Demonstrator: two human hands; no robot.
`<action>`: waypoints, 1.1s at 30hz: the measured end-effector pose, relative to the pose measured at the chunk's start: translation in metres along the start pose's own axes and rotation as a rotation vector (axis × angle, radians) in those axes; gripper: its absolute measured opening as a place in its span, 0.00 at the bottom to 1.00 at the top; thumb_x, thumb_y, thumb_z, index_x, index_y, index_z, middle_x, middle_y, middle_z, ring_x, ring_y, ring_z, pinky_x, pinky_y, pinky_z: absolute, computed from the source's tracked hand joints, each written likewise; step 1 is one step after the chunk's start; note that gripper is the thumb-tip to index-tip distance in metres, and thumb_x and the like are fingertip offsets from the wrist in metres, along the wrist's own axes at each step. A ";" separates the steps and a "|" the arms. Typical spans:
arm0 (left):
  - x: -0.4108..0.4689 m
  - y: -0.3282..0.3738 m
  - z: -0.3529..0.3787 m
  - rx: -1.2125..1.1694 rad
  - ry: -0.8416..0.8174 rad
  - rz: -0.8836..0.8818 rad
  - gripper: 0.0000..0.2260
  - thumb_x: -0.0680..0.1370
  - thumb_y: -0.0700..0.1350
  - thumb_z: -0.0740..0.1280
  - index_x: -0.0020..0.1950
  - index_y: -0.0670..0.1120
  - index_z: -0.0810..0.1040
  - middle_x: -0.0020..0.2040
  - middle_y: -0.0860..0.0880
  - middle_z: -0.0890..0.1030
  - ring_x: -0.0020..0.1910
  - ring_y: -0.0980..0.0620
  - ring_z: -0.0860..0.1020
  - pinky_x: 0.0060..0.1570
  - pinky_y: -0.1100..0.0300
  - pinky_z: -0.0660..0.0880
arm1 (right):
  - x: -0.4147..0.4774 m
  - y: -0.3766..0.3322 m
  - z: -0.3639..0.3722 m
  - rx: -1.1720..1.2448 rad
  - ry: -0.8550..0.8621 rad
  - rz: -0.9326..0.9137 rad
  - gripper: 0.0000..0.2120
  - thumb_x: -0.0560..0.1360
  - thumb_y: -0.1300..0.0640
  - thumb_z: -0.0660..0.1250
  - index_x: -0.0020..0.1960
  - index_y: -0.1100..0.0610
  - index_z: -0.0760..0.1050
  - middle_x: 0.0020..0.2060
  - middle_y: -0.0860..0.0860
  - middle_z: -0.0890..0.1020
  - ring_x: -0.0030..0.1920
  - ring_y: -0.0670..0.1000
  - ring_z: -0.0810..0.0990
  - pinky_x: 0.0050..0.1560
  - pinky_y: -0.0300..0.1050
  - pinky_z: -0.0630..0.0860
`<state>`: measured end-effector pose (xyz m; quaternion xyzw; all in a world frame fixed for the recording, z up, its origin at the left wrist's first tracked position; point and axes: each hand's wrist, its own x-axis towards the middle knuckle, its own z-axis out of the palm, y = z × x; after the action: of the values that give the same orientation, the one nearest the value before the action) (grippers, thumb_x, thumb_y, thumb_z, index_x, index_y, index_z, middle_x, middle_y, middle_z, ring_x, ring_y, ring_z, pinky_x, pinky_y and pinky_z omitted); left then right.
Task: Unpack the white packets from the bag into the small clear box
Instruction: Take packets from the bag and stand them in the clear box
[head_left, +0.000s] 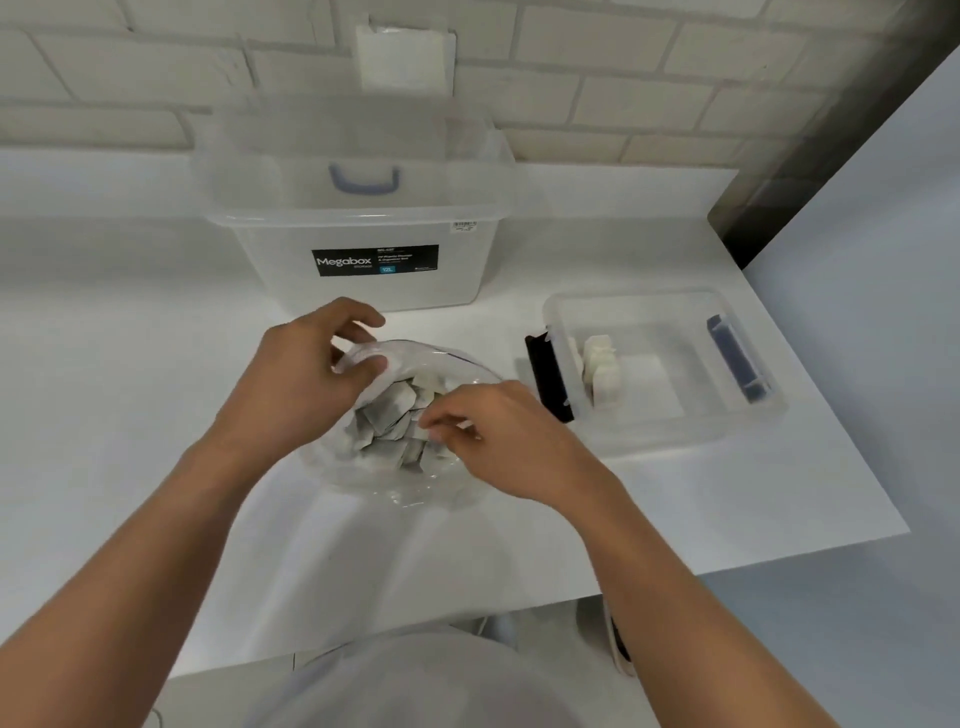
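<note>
Scene: a clear plastic bag (395, 415) of white packets (397, 421) is seen mouth-up at the middle of a white table (130, 415), with the small clear box (670, 421) set to its right.

Step in hand: a packet is judged to be in the course of being picked from the open bag for transfer to the box.

How it is best done: the bag's rim should be kept lifted and pulled to the far left so the mouth is held wide; only one or a few packets should be pinched at a time, then carried right over the box's near wall and stood beside the packets in the box (602, 371) already lined up at its left end.

Left hand (306, 374): the far-left edge of the bag's mouth is pinched between thumb and curled fingers, the wrist held low over the table.

Right hand (498, 431): the fingertips are drawn together at the right side of the pile inside the bag; whether a packet is actually gripped cannot be told.

Arms: both forearms are bare and are brought in from the near edge, angled towards each other over the bag.

Box: it is open, with dark latches at both ends, and mostly unfilled.

Background: a large lidded storage tub (363, 249) is set at the far side against a brick wall.
</note>
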<state>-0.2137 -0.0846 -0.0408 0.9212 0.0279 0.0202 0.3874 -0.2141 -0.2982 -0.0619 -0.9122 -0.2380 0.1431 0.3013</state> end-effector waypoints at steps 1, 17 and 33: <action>-0.003 -0.003 0.002 -0.016 -0.013 0.009 0.18 0.74 0.48 0.75 0.59 0.57 0.73 0.53 0.59 0.79 0.45 0.57 0.80 0.41 0.69 0.70 | 0.005 0.002 0.009 -0.112 -0.013 0.015 0.12 0.81 0.56 0.65 0.61 0.49 0.83 0.54 0.46 0.86 0.57 0.51 0.82 0.57 0.50 0.78; -0.017 -0.051 -0.009 0.186 -0.173 0.266 0.23 0.74 0.38 0.70 0.67 0.52 0.78 0.62 0.51 0.77 0.47 0.51 0.75 0.48 0.56 0.74 | 0.039 -0.009 0.046 -0.398 0.066 0.229 0.15 0.76 0.56 0.67 0.62 0.48 0.77 0.55 0.48 0.83 0.57 0.58 0.81 0.49 0.50 0.79; -0.009 -0.071 -0.008 0.152 -0.277 0.389 0.36 0.74 0.32 0.66 0.78 0.57 0.65 0.73 0.54 0.65 0.66 0.52 0.65 0.60 0.67 0.61 | 0.089 -0.019 0.083 -0.309 0.255 0.442 0.06 0.79 0.55 0.63 0.49 0.52 0.79 0.44 0.51 0.84 0.45 0.56 0.82 0.38 0.45 0.70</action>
<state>-0.2258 -0.0299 -0.0859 0.9298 -0.2016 -0.0341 0.3060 -0.1789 -0.1987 -0.1257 -0.9876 -0.0127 0.0516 0.1476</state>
